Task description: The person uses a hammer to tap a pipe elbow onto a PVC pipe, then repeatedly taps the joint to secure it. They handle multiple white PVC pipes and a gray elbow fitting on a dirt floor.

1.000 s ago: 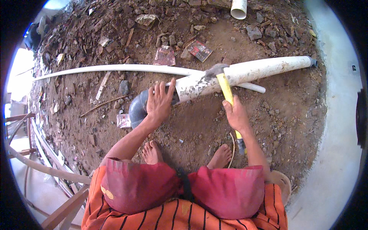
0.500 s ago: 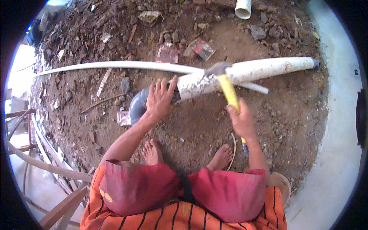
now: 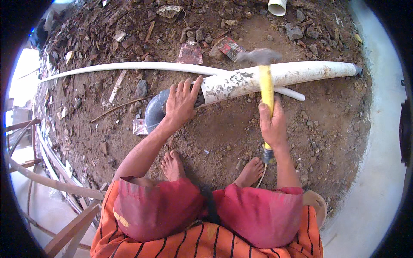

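My right hand [image 3: 273,127] is wrapped round the yellow handle of a claw hammer [image 3: 266,92]. The hammer's grey head, slightly blurred, is raised over a thick white plastic pipe [image 3: 305,74]. Scuffs and dark marks cover the pipe's left half. Its left end meets a dark grey pipe elbow [image 3: 156,111]. My left hand [image 3: 182,101] lies across the elbow's collar with fingers stretched out and fingertips by the pipe's end. Part of the joint is hidden under that hand. A thinner white pipe [image 3: 142,66] passes beneath the thick one.
Brown soil with stones [image 3: 294,32] and debris surrounds the pipes. A short white pipe piece [image 3: 277,7] lies at the far side. My bare feet [image 3: 173,165] are near the work. A pale wall [image 3: 380,129] borders the right; wooden bars [image 3: 71,232] stand at lower left.
The hammer has risen off the thick pipe, and its handle is more upright. My left hand stays on the elbow. The view has shifted slightly.
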Demonstrator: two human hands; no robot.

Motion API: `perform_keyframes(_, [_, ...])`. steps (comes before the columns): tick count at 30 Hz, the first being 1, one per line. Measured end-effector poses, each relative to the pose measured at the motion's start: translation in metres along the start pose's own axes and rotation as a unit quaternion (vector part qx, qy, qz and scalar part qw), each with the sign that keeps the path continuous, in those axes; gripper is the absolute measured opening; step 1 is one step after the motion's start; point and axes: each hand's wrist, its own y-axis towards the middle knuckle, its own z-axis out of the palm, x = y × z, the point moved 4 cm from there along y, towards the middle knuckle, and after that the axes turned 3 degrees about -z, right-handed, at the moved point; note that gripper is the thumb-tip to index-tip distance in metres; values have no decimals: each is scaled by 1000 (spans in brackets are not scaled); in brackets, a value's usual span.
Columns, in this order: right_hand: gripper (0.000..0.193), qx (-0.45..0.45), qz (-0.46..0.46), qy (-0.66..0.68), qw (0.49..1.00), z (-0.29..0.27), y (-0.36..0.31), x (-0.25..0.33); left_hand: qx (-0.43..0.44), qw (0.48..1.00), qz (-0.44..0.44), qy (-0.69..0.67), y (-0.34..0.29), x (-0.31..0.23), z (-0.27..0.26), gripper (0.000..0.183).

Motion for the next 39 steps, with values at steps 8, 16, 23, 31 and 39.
perform_keyframes(8, [40, 85, 76, 2, 993, 23, -3, -23, 57, 996, -1, -65, 2, 0, -13, 102])
perform_keyframes(16, [11, -5, 202, 344, 917, 5, -11, -7, 79, 877, -196, -432, -64, 133, -1, 105])
perform_keyframes(23, [10, 32, 269, 352, 896, -3, -25, -6, 138, 609, -302, -720, -140, 124, 63, 103])
perform_keyframes(31, [18, 48, 180, 233, 955, -5, -26, -11, 205, 587, -253, -741, -106, 121, 53, 86])
perform_keyframes(39, [43, 95, 94, 308, 942, -12, -30, -14, 39, 788, -164, -593, -58, 127, -36, 94])
